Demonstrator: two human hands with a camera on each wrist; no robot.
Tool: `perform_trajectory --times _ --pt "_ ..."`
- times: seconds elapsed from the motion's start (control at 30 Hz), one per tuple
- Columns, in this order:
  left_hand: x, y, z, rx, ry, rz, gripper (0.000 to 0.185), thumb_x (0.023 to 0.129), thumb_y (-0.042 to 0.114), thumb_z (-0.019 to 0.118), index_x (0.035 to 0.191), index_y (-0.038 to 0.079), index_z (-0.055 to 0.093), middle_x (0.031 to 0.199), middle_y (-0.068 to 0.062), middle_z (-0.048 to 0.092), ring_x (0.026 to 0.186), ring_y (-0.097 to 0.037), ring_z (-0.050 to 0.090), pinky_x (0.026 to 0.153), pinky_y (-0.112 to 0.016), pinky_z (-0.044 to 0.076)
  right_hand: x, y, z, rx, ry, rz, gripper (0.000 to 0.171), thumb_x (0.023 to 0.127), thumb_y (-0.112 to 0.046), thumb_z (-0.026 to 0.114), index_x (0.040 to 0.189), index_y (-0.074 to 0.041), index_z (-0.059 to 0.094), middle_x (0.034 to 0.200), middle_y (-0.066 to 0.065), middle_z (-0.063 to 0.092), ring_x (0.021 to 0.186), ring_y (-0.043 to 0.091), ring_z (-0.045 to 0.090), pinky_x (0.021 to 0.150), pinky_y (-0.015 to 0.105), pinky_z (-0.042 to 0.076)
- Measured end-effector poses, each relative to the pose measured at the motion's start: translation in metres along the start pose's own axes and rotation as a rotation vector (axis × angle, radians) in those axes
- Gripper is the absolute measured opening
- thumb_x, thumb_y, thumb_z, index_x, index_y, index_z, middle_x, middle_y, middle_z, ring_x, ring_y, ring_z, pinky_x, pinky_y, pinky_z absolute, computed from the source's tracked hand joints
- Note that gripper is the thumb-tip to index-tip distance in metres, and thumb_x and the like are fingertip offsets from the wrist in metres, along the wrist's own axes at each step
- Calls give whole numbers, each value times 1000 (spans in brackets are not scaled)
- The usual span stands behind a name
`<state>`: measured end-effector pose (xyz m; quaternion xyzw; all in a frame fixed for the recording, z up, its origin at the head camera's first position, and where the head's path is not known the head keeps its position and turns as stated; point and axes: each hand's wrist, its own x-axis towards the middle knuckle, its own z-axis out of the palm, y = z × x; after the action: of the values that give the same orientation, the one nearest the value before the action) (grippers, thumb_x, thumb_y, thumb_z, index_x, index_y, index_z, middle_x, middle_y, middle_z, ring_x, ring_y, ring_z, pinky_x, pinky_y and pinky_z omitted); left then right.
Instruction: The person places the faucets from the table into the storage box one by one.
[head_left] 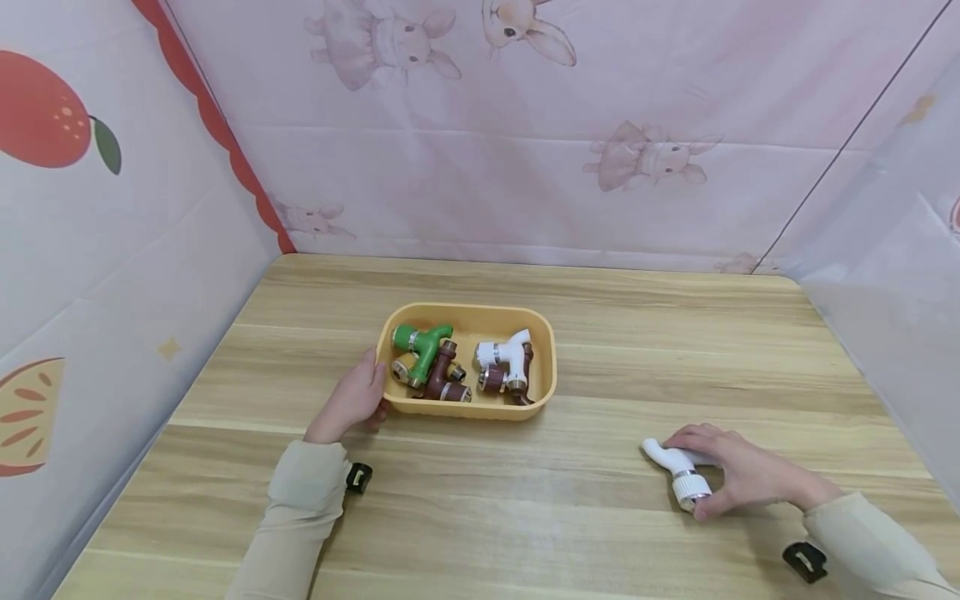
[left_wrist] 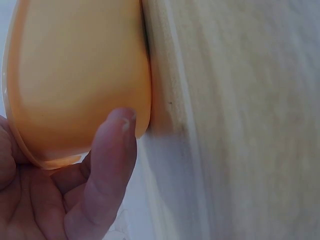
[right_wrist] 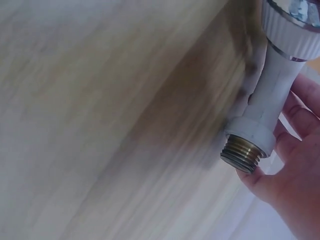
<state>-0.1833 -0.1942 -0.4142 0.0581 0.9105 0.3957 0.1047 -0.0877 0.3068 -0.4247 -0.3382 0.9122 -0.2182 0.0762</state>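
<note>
Two hands work at a wooden table point(head_left: 600, 333). No writing or brand shows on anything. The right hand point(head_left: 742, 475) curls its fingers round a white tap point(head_left: 678, 467) lying on the table near the front right, well apart from the tray point(head_left: 468, 315). The tap is white plastic with a ribbed collar ringed in silver and a brass threaded end, seen close in the right wrist view. The left hand point(head_left: 352, 400) holds the left end of the yellow tray, thumb pressed on its outer wall and fingers beneath its rim. Inside the tray lie a green tap point(head_left: 420, 343), a brown tap point(head_left: 442, 379) and a second white one point(head_left: 510, 354), crowded and touching
</note>
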Motion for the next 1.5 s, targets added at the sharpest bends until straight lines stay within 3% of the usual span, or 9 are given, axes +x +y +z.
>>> perform_trajectory --times 0.23,0.63,0.93,1.17,1.5 --pt "-1 1 -1 -16 -10 -16 36 101 17 23 130 -3 26 65 -16 55 45 -24 56 40 -35 52 6 2 -1 -31 62 -30 76 56 -42 83 116 -4 55 112 10 55 97 18 51 77 37 48" --pt "1 0 0 -9 0 -6 34 101 16 23 128 -5 27 64 -15 54 44 -22 55 39 -34 52 18 -2 -9 -19 181 -44 75 53 -41 85 111 -3 57 105 2 58 93 13 54 76 37 50" --pt "2 -2 0 -6 -1 -5 34 101 16 23 128 -4 27 65 -15 54 45 -23 56 40 -34 52 21 -4 -14 44 190 56 73 56 -37 85 114 -7 55 105 0 58 91 10 51 75 32 47" --pt "2 -2 1 -23 -3 -20 36 100 17 23 130 -3 26 64 -14 54 46 -23 56 40 -34 52 24 -4 -17 51 221 53 69 55 -35 86 112 -8 56 103 -2 58 89 6 51 72 27 47" --pt "2 -2 1 -3 -3 -8 37 100 16 23 131 -4 25 64 -14 54 45 -23 56 40 -34 52 31 -9 -21 102 241 111 74 55 -29 87 115 -1 54 107 6 59 92 13 52 76 39 47"
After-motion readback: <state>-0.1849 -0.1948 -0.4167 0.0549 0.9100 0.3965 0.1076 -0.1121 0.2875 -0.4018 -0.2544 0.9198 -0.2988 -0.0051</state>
